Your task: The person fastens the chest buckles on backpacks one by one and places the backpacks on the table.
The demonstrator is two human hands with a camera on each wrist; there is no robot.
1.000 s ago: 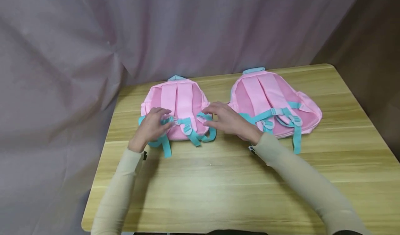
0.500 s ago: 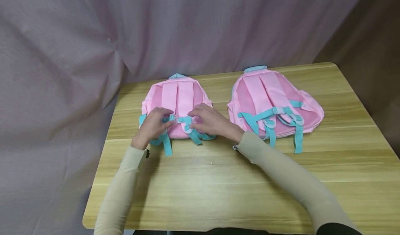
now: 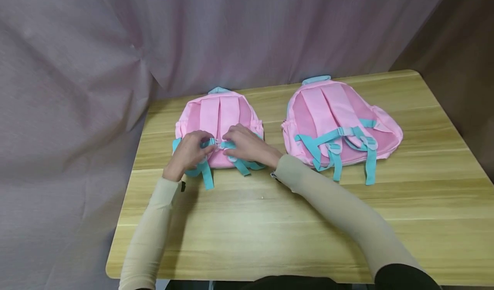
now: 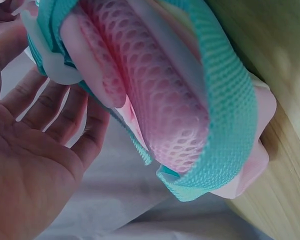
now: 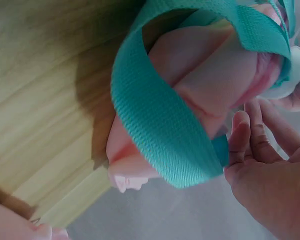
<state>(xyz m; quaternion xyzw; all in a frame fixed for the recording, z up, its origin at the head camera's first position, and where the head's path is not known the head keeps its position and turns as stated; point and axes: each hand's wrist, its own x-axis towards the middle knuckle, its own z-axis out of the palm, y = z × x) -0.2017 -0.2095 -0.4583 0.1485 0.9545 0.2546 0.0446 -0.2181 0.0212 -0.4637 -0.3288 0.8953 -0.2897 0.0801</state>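
Note:
A pink backpack point(image 3: 210, 113) lies back side up on the table, its turquoise straps point(image 3: 208, 178) trailing off the lower edge. Across its two shoulder straps runs a turquoise cross strap with a pale buckle point(image 3: 218, 143) midway. My left hand point(image 3: 189, 152) pinches the left end of this buckle strap between thumb and fingers. From the other side, my right hand point(image 3: 247, 144) holds the right end, fingers above and thumb below. A strap loop point(image 4: 230, 100) and the mesh back panel point(image 4: 160, 95) fill the left wrist view. Another turquoise loop point(image 5: 155, 115) arches beside my right hand in its wrist view.
A second pink backpack point(image 3: 322, 118) lies to the right, its turquoise cross strap point(image 3: 328, 137) joined over the shoulder straps. Both bags are near the back edge of the wooden table point(image 3: 262, 238). A grey curtain point(image 3: 231, 32) hangs behind.
My right hand has moved left from the bag's right side onto the right end of the buckle strap. The left hand keeps its place on the left end.

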